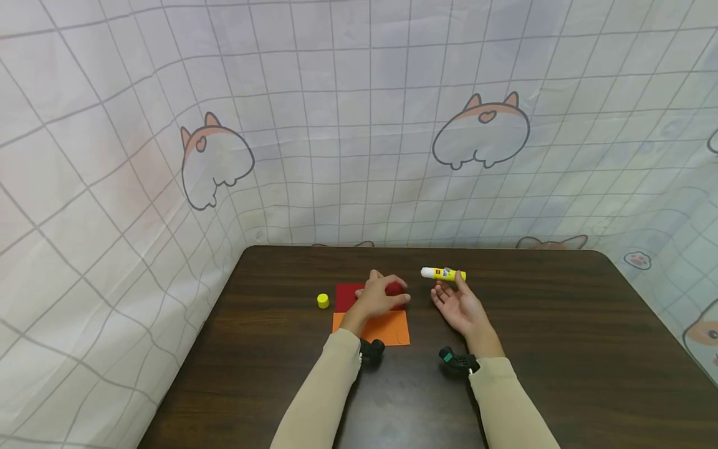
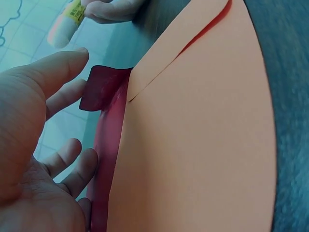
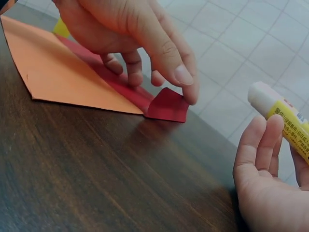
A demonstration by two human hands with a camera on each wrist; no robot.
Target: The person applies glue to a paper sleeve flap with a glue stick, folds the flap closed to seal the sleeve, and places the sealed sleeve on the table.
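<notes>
The left hand [image 1: 377, 298] bends over the paper with thumb and fingers apart, one fingertip at or just behind the raised corner [image 3: 169, 104] of a dark red paper piece; whether it touches is hard to tell. The right hand [image 1: 461, 312] is well apart from it, palm up, pinching a yellow cylindrical glue stick with a white end [image 1: 443, 274], held off the dark brown wood-grain table [image 1: 252, 349].

The small yellow round cap [image 1: 323, 300] is off, standing left of the paper, so the stick seems ready for use. The work looks partly done: the red piece lies along the far edge of a flat orange paper piece [image 1: 395, 327], but its corner stands up, seemingly unfastened. Whether glue is already on it cannot be told. Sticking that corner down and recapping the stick appear left. Both papers lie beneath the left hand, to the right hand's left.
</notes>
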